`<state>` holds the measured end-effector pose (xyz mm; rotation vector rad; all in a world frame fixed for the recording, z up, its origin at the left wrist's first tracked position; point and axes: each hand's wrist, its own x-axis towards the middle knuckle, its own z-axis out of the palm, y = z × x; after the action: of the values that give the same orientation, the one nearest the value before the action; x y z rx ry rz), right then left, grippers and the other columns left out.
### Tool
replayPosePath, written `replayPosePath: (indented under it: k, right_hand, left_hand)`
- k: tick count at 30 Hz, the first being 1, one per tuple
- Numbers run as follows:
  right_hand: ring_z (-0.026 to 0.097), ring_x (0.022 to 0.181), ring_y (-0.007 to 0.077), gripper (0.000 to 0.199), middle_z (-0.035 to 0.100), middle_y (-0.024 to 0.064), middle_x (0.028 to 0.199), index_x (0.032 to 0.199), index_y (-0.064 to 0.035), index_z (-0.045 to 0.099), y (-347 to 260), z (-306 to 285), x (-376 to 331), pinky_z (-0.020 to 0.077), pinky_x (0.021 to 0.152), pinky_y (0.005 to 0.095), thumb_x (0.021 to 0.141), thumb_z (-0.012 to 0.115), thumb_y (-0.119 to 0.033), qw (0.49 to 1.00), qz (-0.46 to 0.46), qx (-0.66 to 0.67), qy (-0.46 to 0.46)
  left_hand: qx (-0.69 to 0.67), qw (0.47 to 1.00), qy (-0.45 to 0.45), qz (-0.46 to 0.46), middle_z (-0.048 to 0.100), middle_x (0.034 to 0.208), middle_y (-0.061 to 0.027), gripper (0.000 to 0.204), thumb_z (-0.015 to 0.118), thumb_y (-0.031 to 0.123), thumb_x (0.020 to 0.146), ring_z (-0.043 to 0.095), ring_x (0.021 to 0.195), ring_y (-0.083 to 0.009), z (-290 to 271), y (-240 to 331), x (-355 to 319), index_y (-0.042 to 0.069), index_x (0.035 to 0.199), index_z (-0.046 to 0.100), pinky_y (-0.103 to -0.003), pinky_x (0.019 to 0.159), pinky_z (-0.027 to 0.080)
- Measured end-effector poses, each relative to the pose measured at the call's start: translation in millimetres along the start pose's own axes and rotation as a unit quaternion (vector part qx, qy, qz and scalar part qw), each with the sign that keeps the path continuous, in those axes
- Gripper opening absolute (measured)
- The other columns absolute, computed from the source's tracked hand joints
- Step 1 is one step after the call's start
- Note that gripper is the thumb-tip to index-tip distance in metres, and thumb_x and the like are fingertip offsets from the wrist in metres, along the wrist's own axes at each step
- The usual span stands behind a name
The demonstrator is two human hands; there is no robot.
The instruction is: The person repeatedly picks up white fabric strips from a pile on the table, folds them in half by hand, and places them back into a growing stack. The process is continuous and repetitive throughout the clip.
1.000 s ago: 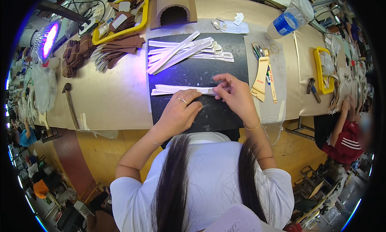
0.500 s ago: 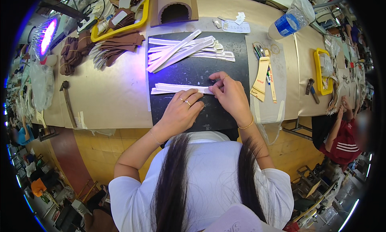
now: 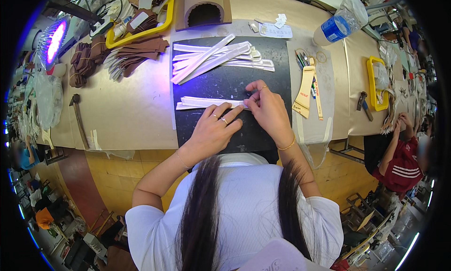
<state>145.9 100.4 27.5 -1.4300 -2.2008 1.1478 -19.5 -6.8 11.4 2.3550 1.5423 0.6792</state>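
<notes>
Both hands work at frame centre on a black mat [image 3: 263, 78] lying on a tan workbench [image 3: 136, 111]. The left hand [image 3: 213, 132] lies palm down with fingers stretched forward and slightly spread, fingertips pressing the right end of a long white strip [image 3: 206, 102] flat against the mat; it pins the strip rather than closing around it. The right hand [image 3: 268, 109] sits just right of it, fingers curled, thumb and forefinger pinching the same strip's right end, the two hands touching or nearly so. The strip runs leftward from the fingers across the mat's middle, lying flat. Above it, at upper centre of the frame, a loose pile of white strips [image 3: 218, 58] lies fanned on the mat, well apart from the hands. Upper left: brown leather pieces [image 3: 136, 55] stacked beside a yellow tray [image 3: 141, 31], and a purple-glowing lamp [image 3: 52, 41]. A hammer [image 3: 77, 118] lies at left on the bench. Top centre, a cardboard arch [image 3: 204, 8]. Upper right, a clear water bottle [image 3: 340, 22] on its side. Right of the mat, a yellowish tag [image 3: 304, 90]. At far right, another person in a red top [image 3: 401, 156] sits near a second yellow tray [image 3: 378, 81].
</notes>
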Motion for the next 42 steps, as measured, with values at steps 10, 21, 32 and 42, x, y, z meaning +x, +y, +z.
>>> replayPosePath:
  k: [10, 21, 32, 42]
  right_hand:
    - [0.063, 0.084, 0.0330, 0.027, 0.064, 0.0113, 0.092, 0.105, -0.0087, 0.060, 11, 9, -7, 0.0496, 0.076, 0.0429, 0.083, 0.075, -0.013, 0.983, -0.094, -0.128, 0.096]
    - [0.058, 0.090, 0.0271, 0.022, 0.059, 0.0070, 0.093, 0.102, -0.0092, 0.073, 29, -3, -12, 0.0435, 0.082, 0.0401, 0.081, 0.077, -0.012, 0.988, -0.117, -0.035, 0.092]
    - [0.058, 0.085, 0.0244, 0.015, 0.063, 0.0055, 0.090, 0.088, -0.0061, 0.068, 25, 3, -22, 0.0449, 0.076, 0.0373, 0.076, 0.078, -0.006, 0.939, -0.284, -0.145, 0.127]
    - [0.059, 0.080, 0.0264, 0.007, 0.062, 0.0072, 0.082, 0.090, -0.0071, 0.064, 23, -7, -14, 0.0452, 0.077, 0.0387, 0.084, 0.068, -0.007, 0.956, -0.260, -0.114, 0.065]
  left_hand:
    - [0.016, 0.999, -0.040, -0.023, 0.060, 0.135, -0.0079, 0.017, 0.066, 0.009, 0.084, 0.053, 0.122, -0.0296, -5, 4, 3, 0.008, 0.100, 0.064, -0.045, 0.100, 0.042]
    - [-0.080, 0.995, -0.003, -0.066, 0.065, 0.129, -0.0082, 0.010, 0.064, 0.012, 0.092, 0.055, 0.122, -0.0304, -4, 2, 2, 0.006, 0.099, 0.064, -0.045, 0.101, 0.042]
    - [-0.216, 0.959, 0.023, -0.181, 0.069, 0.121, -0.0107, 0.009, 0.062, 0.013, 0.095, 0.061, 0.114, -0.0307, -32, 6, -4, 0.005, 0.099, 0.063, -0.042, 0.100, 0.042]
    - [-0.232, 0.968, -0.059, -0.070, 0.066, 0.122, -0.0153, 0.013, 0.065, 0.016, 0.092, 0.060, 0.116, -0.0336, -17, 13, -4, 0.004, 0.097, 0.062, -0.044, 0.100, 0.045]
